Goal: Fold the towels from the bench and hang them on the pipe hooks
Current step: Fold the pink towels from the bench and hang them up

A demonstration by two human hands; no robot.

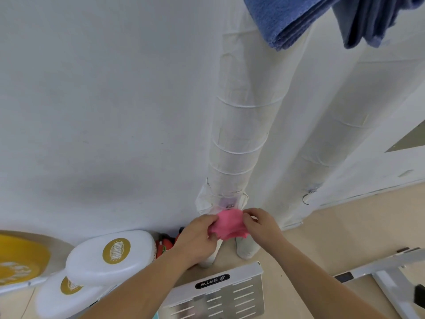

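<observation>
A small pink towel is bunched between both of my hands, low against the white wrapped pipe. My left hand grips its left edge and my right hand grips its right edge. A small wire hook shows on the pipe just above the pink towel. Two blue towels hang at the top right, near a second wrapped pipe. That pipe has a wire hook low on it.
White padded seats with gold logos lie at the lower left beside a yellow disc. A white metal plate with slots is below my arms. A white frame stands at the lower right on the beige floor. Red objects sit by the wall.
</observation>
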